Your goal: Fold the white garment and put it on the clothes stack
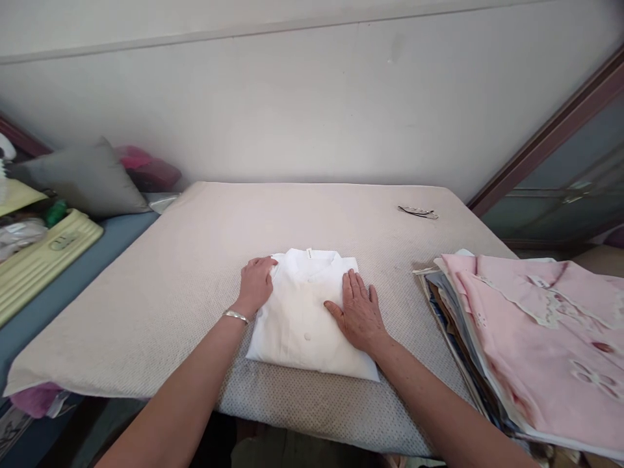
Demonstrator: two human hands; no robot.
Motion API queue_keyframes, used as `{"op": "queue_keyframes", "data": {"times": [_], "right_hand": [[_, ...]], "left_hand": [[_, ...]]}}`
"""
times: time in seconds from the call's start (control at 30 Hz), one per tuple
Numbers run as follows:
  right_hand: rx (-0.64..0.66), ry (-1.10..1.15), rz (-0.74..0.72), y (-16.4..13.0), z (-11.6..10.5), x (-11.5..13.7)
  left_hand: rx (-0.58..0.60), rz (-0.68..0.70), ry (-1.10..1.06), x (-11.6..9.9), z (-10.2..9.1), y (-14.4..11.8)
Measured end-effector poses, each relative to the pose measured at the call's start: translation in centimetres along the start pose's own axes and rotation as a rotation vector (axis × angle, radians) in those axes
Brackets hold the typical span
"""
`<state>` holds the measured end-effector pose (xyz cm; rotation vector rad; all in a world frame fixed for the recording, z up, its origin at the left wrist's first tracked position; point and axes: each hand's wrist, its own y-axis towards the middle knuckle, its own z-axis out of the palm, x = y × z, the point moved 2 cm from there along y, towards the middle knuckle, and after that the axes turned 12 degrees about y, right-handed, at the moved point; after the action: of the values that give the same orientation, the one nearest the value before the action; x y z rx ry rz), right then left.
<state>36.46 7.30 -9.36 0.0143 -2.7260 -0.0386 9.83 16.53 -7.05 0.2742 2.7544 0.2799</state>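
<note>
A folded white shirt (pixel 305 312) with a collar and a button lies on the beige padded table (pixel 195 260), near its front edge. My left hand (pixel 256 283) rests on the shirt's upper left corner, fingers curled over the edge; a metal bangle circles that wrist. My right hand (pixel 359 312) lies flat, fingers spread, on the shirt's right side. Neither hand lifts anything.
A stack of clothes topped by a pink garment (pixel 546 338) sits at the right. Eyeglasses (pixel 418 212) lie at the far right of the table. A grey pillow (pixel 82 177) and a pale yellow ribbed board (pixel 43 257) are at the left. A wall stands behind.
</note>
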Motion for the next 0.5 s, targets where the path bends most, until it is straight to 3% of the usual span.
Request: {"op": "queue_keyframes", "data": {"times": [0.07,0.17,0.27,0.33,0.5], "right_hand": [[0.003,0.003,0.002,0.0,-0.1,0.0],[0.005,0.013,-0.002,0.0,-0.3,0.1],[0.009,0.032,0.007,0.1,-0.6,0.2],[-0.006,0.026,-0.007,0.2,-0.8,0.3],[0.032,0.013,-0.08,0.5,-0.4,0.1]], "left_hand": [[0.025,0.076,0.256,-0.4,-0.5,-0.3],[0.03,0.071,0.404,-1.8,-1.3,-0.8],[0.014,0.117,0.359,-3.8,-1.4,-1.6],[0.067,0.151,0.311,-4.7,-0.7,-2.4],[0.162,0.14,0.292,-4.7,1.8,-4.0]]}}
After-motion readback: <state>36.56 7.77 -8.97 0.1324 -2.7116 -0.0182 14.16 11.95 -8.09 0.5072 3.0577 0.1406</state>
